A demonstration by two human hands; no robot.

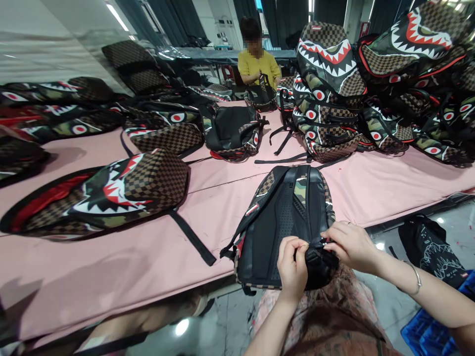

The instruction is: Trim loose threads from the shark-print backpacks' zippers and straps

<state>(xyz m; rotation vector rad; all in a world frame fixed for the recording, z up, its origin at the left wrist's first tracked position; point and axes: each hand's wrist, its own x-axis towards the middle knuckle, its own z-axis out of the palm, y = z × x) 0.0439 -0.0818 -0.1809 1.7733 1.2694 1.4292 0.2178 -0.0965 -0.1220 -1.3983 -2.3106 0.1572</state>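
A black backpack [285, 212] with checkered and camouflage edges lies back-panel up at the near table edge, partly over my lap. My left hand [293, 262] pinches black strap material at its lower right. Beside it, my right hand [345, 242] has thumb and fingers closed on a black strap end or buckle [316, 244]; the exact part is too small to make out. The two hands are a short distance apart, both touching the backpack's strap. A shark-mouth backpack [129, 193] lies on its side to the left, its red lining showing.
The pink-covered table [222, 198] carries a tall stack of backpacks [330, 94] at the back right and more backpacks [74, 109] at the left. Across the table sits a person in yellow [260, 66]. On the floor at right are a black bag [432, 252] and a blue crate [426, 331].
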